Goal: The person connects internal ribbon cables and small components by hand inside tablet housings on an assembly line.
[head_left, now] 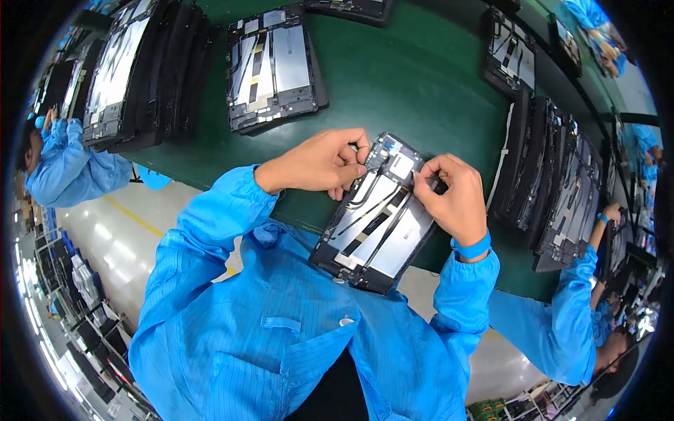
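Observation:
An opened tablet (382, 217) lies tilted in front of me at the table's near edge, its inner side up. Silver battery plates, black flat cables and a small board at the far end are exposed. My left hand (326, 161) is at its upper left edge, thumb and forefinger closed in a pinch beside the cables. On the upper right edge my right hand (453, 193), with a blue wrist strap (472, 248), also pinches with curled fingers. Whatever sits between the fingertips of either hand is too small or hidden to name.
More opened tablets lie on the green table (400, 77): a small pile (274, 70) ahead, a tall stack (133, 77) at left, a leaning row (554, 175) at right. Co-workers in blue sit on the left (74, 165) and right (562, 316).

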{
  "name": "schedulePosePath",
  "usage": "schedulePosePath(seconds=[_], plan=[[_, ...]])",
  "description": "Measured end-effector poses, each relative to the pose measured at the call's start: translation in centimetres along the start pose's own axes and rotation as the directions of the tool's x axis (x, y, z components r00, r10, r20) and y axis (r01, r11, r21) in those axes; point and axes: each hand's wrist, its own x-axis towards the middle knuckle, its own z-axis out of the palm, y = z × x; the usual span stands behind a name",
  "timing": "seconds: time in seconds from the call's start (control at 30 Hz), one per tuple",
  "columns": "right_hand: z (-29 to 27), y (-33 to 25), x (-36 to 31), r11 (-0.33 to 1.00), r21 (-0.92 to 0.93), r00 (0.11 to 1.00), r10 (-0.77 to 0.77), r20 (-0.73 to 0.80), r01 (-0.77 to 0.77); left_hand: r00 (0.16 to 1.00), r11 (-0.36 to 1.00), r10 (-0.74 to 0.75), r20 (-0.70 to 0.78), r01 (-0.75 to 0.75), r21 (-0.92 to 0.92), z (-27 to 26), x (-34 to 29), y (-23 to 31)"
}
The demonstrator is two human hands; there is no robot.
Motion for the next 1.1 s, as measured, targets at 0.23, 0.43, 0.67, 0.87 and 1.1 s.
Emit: schedulePosePath(seconds=[0.23,0.43,0.67,0.87,1.1], plan=[[-0.9,-0.4,0.9,0.998,-0.054,0.992,0.032,0.125,-0.025,0.996,0.997,0.071,-0.052,-0.069,0.025,0.8,-0.4,-0.8],[-1.5,-0.8,0.6,1.000,-0.030,0.975,0.010,0.223,-0.003,0.876,0.934,0.331,-0.351,-0.251,0.255,3.4,-1.6,-3.4],[-1.1,-0.3,0.7,0.997,0.050,0.983,0.054,0.177,-0.064,0.689,0.702,0.670,-0.278,-0.464,0.540,3.4,-1.9,-4.6],[-1.4,-0.6,1.0,0.998,0.015,0.979,0.053,0.195,-0.057,0.533,0.410,0.845,-0.050,-0.584,0.701,1.6,-1.2,-4.6],[-1.4,-0.2,1.4,0.999,-0.011,0.976,0.041,0.213,-0.039,0.489,0.273,0.866,0.101,-0.634,0.724,0.1,-0.3,-4.5]])
